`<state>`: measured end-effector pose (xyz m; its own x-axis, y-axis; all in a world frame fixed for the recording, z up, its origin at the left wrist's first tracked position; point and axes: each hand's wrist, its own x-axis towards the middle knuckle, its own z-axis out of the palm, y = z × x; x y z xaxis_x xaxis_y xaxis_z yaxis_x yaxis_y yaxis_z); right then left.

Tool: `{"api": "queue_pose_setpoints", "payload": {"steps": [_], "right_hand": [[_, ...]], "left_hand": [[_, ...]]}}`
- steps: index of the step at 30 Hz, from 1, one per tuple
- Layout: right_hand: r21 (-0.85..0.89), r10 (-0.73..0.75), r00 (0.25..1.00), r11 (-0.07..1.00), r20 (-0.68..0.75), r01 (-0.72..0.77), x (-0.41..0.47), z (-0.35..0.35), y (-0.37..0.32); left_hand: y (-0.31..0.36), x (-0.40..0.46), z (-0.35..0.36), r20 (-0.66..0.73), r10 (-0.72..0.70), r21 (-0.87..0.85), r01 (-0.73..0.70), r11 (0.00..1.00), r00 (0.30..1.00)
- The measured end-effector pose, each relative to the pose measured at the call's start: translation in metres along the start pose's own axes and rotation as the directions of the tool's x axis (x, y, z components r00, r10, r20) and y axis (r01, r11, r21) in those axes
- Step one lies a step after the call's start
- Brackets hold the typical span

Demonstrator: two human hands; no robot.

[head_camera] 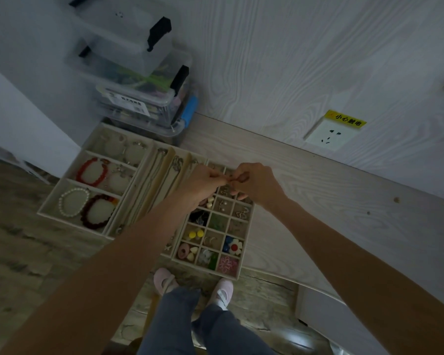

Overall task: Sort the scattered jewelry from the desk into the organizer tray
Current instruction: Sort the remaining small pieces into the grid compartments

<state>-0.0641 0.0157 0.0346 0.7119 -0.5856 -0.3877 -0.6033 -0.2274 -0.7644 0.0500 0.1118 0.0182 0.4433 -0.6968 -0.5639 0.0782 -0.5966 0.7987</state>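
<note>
- Left hand [204,179] and right hand [254,183] are held together at frame centre, above the upper part of the grid tray [244,242].
- Fingers of both hands are curled, tips meeting; a tiny item [228,178] is pinched between them, too small to identify.
- Grid tray is seen at centre, lying on the tabletop [305,190]; small square compartments are filled with earrings and charms.
- White flower piece [235,246] is found in a lower right compartment, yellow beads [195,234] in a left one, pink flower [227,263] in the bottom right one.
- Bracelet tray [69,172] is placed at left of frame; red bracelet [92,171], pearl bracelet [73,202] and dark red bracelet [98,211] are held in it.
- Long slots between the two trays are filled with chains [159,165].
- Clear storage boxes [141,80] are stacked at upper left, behind the trays.
- Wall socket [330,135] with a yellow label is seen at right of frame.
- Pink slippers [164,279] and jeans are visible at bottom centre.
</note>
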Motion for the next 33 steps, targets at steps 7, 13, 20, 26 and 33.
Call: {"api": "queue_pose_setpoints", "payload": {"steps": [7, 13, 20, 26, 33], "right_hand": [[-0.279, -0.103, 0.995, 0.956, -0.015, 0.094, 0.002, 0.001, 0.006], [-0.671, -0.101, 0.979, 0.716, 0.176, 0.194, 0.008, 0.007, 0.001], [-0.833, -0.100, 0.982, 0.520, 0.159, 0.188, 0.002, 0.020, -0.016], [-0.869, -0.114, 0.984, 0.462, 0.139, 0.176, -0.002, 0.028, -0.024], [-0.832, -0.053, 0.990, 0.536, 0.134, 0.141, 0.003, 0.021, -0.021]], "left_hand": [[-0.003, -0.001, 0.001, -0.028, 0.047, 0.061, -0.045, 0.997, 0.998], [-0.007, -0.002, -0.003, -0.132, 0.179, 0.141, -0.161, 0.977, 0.975], [-0.010, 0.001, -0.008, -0.160, 0.250, 0.163, -0.224, 0.961, 0.955], [-0.005, -0.005, -0.010, -0.184, 0.294, 0.231, -0.250, 0.940, 0.938], [-0.003, -0.013, -0.013, -0.188, 0.302, 0.296, -0.239, 0.925, 0.935]]}}
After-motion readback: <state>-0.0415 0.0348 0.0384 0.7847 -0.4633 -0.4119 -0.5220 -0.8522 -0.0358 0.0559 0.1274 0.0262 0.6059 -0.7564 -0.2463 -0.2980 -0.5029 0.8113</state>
